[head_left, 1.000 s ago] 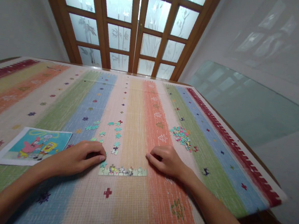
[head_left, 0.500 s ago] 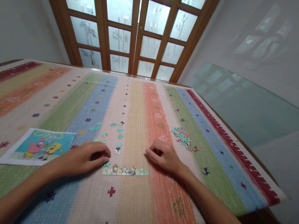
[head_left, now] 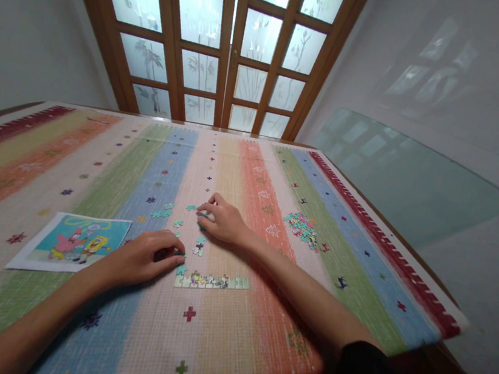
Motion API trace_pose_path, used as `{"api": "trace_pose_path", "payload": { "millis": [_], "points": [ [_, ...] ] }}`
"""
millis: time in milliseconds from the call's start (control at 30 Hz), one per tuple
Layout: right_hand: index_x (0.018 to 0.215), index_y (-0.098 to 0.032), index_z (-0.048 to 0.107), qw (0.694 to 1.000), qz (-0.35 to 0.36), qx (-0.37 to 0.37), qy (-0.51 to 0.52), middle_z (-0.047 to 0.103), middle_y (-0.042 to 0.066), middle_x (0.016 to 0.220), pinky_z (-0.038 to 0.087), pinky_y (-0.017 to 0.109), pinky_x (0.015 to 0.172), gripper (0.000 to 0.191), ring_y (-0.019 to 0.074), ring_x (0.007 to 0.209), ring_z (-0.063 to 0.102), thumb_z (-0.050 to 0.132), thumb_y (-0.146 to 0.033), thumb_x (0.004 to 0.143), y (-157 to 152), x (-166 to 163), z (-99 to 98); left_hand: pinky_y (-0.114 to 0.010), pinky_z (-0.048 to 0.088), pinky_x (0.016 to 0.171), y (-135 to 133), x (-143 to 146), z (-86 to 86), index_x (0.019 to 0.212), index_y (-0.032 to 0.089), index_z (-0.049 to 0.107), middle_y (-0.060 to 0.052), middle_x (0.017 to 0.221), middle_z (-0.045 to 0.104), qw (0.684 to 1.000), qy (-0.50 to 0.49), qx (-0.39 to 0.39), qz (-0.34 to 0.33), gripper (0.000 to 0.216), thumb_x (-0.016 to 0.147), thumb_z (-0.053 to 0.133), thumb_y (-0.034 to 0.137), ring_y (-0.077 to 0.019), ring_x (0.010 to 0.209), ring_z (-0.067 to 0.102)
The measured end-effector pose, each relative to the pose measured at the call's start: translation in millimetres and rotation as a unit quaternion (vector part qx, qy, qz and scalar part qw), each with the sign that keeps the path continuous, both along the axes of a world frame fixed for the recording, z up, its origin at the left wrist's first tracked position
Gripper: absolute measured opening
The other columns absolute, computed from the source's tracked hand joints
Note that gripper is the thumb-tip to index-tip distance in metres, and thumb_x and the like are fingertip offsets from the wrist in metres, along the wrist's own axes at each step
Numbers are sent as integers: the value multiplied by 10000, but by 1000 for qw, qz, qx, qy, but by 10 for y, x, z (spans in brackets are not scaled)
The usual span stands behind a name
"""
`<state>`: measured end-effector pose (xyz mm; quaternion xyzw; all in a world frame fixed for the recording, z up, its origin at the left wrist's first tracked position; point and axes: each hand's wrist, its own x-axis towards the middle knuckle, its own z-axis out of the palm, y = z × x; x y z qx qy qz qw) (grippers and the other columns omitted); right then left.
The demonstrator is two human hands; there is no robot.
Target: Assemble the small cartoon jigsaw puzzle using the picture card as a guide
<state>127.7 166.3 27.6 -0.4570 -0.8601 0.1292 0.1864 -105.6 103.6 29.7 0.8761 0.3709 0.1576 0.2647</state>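
Note:
A partly joined strip of jigsaw puzzle (head_left: 213, 282) lies in front of me, with a teal piece standing up from its left end. My left hand (head_left: 151, 254) rests beside that end, thumb and forefinger closed at the edge of a small teal puzzle piece (head_left: 183, 260). Farther up, my right hand (head_left: 224, 220) reaches over the loose pieces in the middle, its fingers slightly apart and partly covering them. Just below it lie some loose puzzle pieces (head_left: 199, 245). To its left is a cluster of teal pieces (head_left: 163, 211).
A printed cartoon picture (head_left: 79, 241) lies left of my left hand. A heap of mixed puzzle pieces (head_left: 303, 229) sits to the right. Striped cloth (head_left: 220, 342) covers the table. Beyond the far edge stand wooden doors with frosted panes (head_left: 225, 73).
My right hand has moved left and away from me, from the orange stripe to the loose pieces. My left hand stays by the strip's left end.

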Motion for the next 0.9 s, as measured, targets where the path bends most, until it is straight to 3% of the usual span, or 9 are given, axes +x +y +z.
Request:
{"api": "trace_pose_path", "payload": {
  "millis": [100, 300, 567, 767, 900],
  "points": [
    [1225, -189, 712, 999, 4, 14, -48, 585, 125, 1205, 461, 326, 787, 311, 211, 944, 587, 537, -316, 1001, 108, -180, 27, -305, 465, 700, 8, -10, 8, 949, 190, 694, -32, 812, 661, 1000, -10, 8, 1, 261, 986, 534, 393, -168, 715, 600],
    [1081, -159, 722, 995, -7, 12, -99, 604, 139, 1191, 443, 309, 727, 230, 209, 919, 599, 531, -249, 989, 208, -337, 87, -312, 470, 707, 29, -41, -38, 941, 194, 683, -42, 832, 671, 1000, -16, 26, -3, 240, 993, 500, 340, -168, 732, 604],
    [925, -145, 694, 997, -2, -69, -25, 690, 94, 1012, 435, 273, 756, 69, 179, 876, 604, 648, -172, 882, 273, -319, 110, -330, 485, 742, 32, -39, -75, 1037, 188, 694, -53, 866, 678, 999, -12, 49, -7, 256, 1008, 491, 341, -184, 767, 620],
    [1119, -140, 696, 988, 35, -114, 102, 692, 20, 824, 424, 264, 693, 230, 136, 716, 573, 612, -147, 905, 164, -31, 249, -327, 478, 733, 19, -30, -102, 1015, 188, 713, -53, 842, 671, 997, -20, 70, 6, 255, 1003, 499, 327, -189, 781, 613],
    [947, -151, 732, 967, 58, -185, 168, 685, 17, 775, 445, 259, 652, 114, 128, 688, 573, 636, -181, 892, 30, 393, 281, -320, 468, 721, 4, -10, -97, 984, 188, 711, -51, 824, 655, 996, -21, 88, 7, 265, 1009, 483, 321, -190, 781, 604]
  ]
}}
